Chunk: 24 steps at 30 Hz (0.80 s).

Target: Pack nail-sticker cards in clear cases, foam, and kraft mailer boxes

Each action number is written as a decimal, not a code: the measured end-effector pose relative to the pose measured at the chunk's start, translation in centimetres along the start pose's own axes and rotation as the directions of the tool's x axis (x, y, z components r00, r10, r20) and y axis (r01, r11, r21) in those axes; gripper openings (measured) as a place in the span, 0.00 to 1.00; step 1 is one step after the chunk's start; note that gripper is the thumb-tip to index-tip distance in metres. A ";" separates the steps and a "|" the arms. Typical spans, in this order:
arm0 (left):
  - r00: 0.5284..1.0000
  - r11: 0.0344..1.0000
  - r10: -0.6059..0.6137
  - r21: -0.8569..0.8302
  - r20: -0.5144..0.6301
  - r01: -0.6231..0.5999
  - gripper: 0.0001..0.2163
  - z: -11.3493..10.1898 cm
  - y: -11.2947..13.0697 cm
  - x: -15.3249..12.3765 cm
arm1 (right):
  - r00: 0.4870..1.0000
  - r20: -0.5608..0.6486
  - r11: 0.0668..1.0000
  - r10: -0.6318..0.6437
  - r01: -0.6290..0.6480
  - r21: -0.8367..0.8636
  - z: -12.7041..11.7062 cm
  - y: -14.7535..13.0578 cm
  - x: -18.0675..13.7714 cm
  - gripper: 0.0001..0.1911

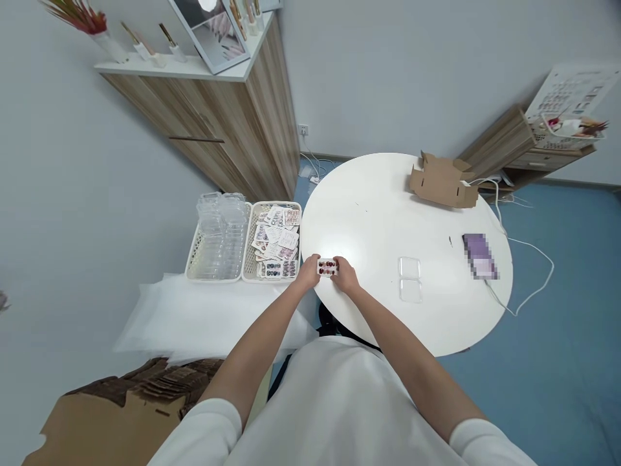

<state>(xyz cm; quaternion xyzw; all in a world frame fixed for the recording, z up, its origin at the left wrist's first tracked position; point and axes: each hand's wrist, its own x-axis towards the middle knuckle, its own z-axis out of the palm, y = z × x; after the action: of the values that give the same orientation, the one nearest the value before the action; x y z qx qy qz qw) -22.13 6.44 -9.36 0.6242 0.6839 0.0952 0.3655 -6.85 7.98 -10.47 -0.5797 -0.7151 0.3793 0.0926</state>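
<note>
Left hand [308, 272] and right hand [346, 276] grip, fingers closed at either end, a small white card of glossy dark-red and pink nail-shaped pieces [327, 266], at the nine o'clock edge of the white oval bench [361, 207]. From the card, an open clear plastic case [410, 290] lies at three o'clock, a white perforated plastic basket [249, 257] at ten.

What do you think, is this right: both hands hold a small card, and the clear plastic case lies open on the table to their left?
Not quite: the head view shows the clear plastic case lying open on the table to the right of the left hand and right hand.
</note>
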 end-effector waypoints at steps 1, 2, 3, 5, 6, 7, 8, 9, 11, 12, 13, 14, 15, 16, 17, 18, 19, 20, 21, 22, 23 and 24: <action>1.000 1.000 0.021 -0.020 0.004 -0.021 0.27 0.1 0.0 -0.3 | 1.000 0.001 0.999 -0.009 0.008 0.036 -0.1 0.2 -0.4 0.29; 0.999 0.998 0.046 -0.043 0.007 -0.046 0.27 0.1 0.0 -0.6 | 1.000 0.007 0.998 -0.018 0.018 0.068 -0.3 0.5 -0.8 0.30; 0.997 0.995 0.075 -0.064 0.010 -0.074 0.28 0.2 0.1 -0.9 | 1.000 0.011 0.995 -0.027 0.026 0.092 -0.5 0.7 -1.3 0.31; 0.991 0.987 0.136 -0.092 0.003 -0.135 0.29 0.4 0.3 -1.6 | 0.999 0.013 0.992 -0.046 0.044 0.118 -1.1 1.2 -2.3 0.32; 0.987 0.982 0.163 -0.099 -0.006 -0.162 0.29 0.6 0.5 -1.9 | 0.999 0.005 0.991 -0.054 0.053 0.125 -1.4 1.4 -2.8 0.32; 0.983 0.977 0.185 -0.104 -0.016 -0.186 0.29 0.7 0.8 -2.2 | 0.998 -0.010 0.990 -0.061 0.062 0.130 -1.7 1.6 -3.4 0.31; 0.979 0.973 0.204 -0.109 -0.025 -0.205 0.28 0.9 1.1 -2.5 | 0.997 -0.028 0.988 -0.067 0.070 0.135 -2.1 1.9 -3.9 0.31; 0.975 0.968 0.220 -0.114 -0.032 -0.222 0.28 1.1 1.4 -2.7 | 0.996 -0.047 0.987 -0.071 0.077 0.138 -2.4 2.1 -4.5 0.31; 0.968 0.959 0.249 -0.125 -0.043 -0.253 0.29 1.6 2.2 -3.2 | 0.994 -0.083 0.988 -0.070 0.081 0.134 -3.0 2.6 -5.6 0.33; 0.964 0.955 0.263 -0.130 -0.049 -0.267 0.29 1.9 2.6 -3.4 | 0.993 -0.099 0.988 -0.069 0.082 0.129 -3.4 2.8 -6.1 0.34; 0.959 0.950 0.276 -0.133 -0.057 -0.282 0.30 2.3 3.0 -3.6 | 0.991 -0.111 0.989 -0.071 0.085 0.125 -3.7 3.1 -6.6 0.34; 0.954 0.945 0.292 -0.135 -0.066 -0.298 0.30 2.6 3.5 -3.8 | 0.990 -0.122 0.988 -0.074 0.089 0.123 -4.1 3.5 -7.1 0.34; 0.948 0.939 0.308 -0.135 -0.074 -0.316 0.30 3.0 3.9 -4.1 | 0.988 -0.132 0.988 -0.079 0.095 0.123 -4.4 3.9 -7.6 0.33; 0.942 0.934 0.325 -0.132 -0.082 -0.333 0.30 3.5 4.4 -4.3 | 0.986 -0.141 0.987 -0.084 0.102 0.127 -4.8 4.3 -8.1 0.33; 0.936 0.928 0.341 -0.129 -0.088 -0.350 0.30 4.0 4.9 -4.4 | 0.985 -0.151 0.985 -0.089 0.109 0.132 -5.1 4.8 -8.6 0.32; 0.929 0.922 0.357 -0.125 -0.092 -0.367 0.30 4.5 5.4 -4.6 | 0.983 -0.160 0.984 -0.093 0.115 0.138 -5.5 5.4 -9.1 0.32; 0.923 0.915 0.374 -0.123 -0.093 -0.383 0.29 5.1 6.0 -4.8 | 0.981 -0.167 0.983 -0.094 0.118 0.142 -5.9 6.1 -9.6 0.32; 0.917 0.909 0.388 -0.125 -0.088 -0.397 0.29 5.7 6.7 -4.9 | 0.980 -0.174 0.982 -0.092 0.118 0.147 -6.3 6.8 -10.1 0.31; 0.914 0.905 0.399 -0.128 -0.077 -0.406 0.29 6.3 7.4 -4.9 | 0.980 -0.176 0.982 -0.088 0.115 0.150 -6.8 7.7 -10.7 0.31; 0.912 0.902 0.406 -0.133 -0.061 -0.411 0.28 6.9 8.2 -5.0 | 0.981 -0.174 0.982 -0.083 0.110 0.151 -7.3 8.6 -11.3 0.31; 0.912 0.901 0.409 -0.137 -0.040 -0.411 0.28 7.5 9.1 -5.0 | 0.983 -0.169 0.983 -0.077 0.103 0.149 -7.9 9.5 -11.8 0.31; 0.913 0.903 0.409 -0.140 -0.019 -0.407 0.28 8.1 10.0 -4.9 | 0.984 -0.166 0.985 -0.072 0.096 0.144 -8.5 10.5 -12.4 0.31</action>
<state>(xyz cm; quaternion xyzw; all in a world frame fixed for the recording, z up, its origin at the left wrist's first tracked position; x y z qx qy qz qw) -9.51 1.32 -7.40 0.7265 0.5278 0.2142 0.3844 9.85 1.00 -7.56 -0.5689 -0.6984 0.3804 0.2094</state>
